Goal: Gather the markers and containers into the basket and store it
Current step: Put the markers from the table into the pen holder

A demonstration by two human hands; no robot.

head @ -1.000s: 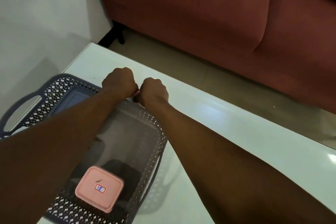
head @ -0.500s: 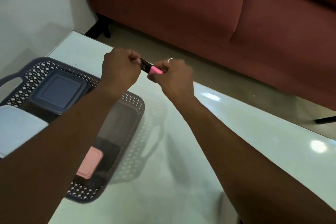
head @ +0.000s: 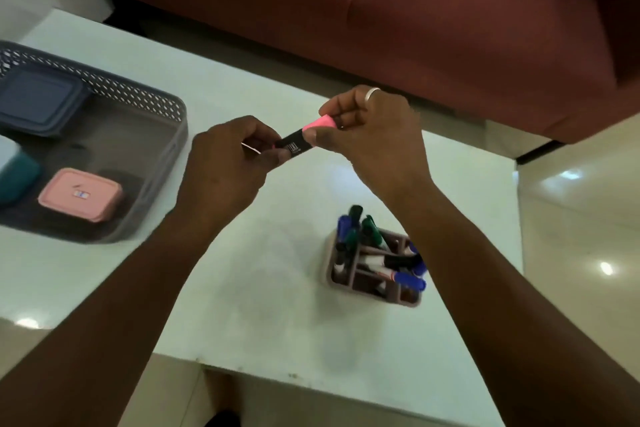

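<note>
I hold one marker (head: 300,140) between both hands above the white worktop (head: 242,305). My left hand (head: 228,163) is clamped on the black barrel end; my right hand (head: 374,135) is clamped on the pink cap end, with the fingers (head: 323,141) of that hand wrapped over the cap. The marker's long axis runs from lower left to upper right, roughly level, with the pink cap toward my right. Whether the cap is fully seated cannot be determined from this view.

The basket (head: 145,97) lies to the left of the marker, nearest my left hand. The marker holder (head: 372,267) stands on the worktop below my right hand, nearer that arm. My judgement: the coming move turns on which of these two receives the marker. The left hand has the shorter path to the basket, and the right hand the shorter path to the holder.

Materials and shapes:
- Basket: grey plastic, rectangular, rounded corners, perforated wall.
- Inside it: a pink box (head: 81,194) and a blue box (head: 38,100), both with flat lids and rounded corners, well apart from each other.
- Holder: dull pink, divided into compartments, holding blue, green and black markers that lean at mixed angles.
- Worktop: smooth and glossy, so objects may slide readily.
</note>
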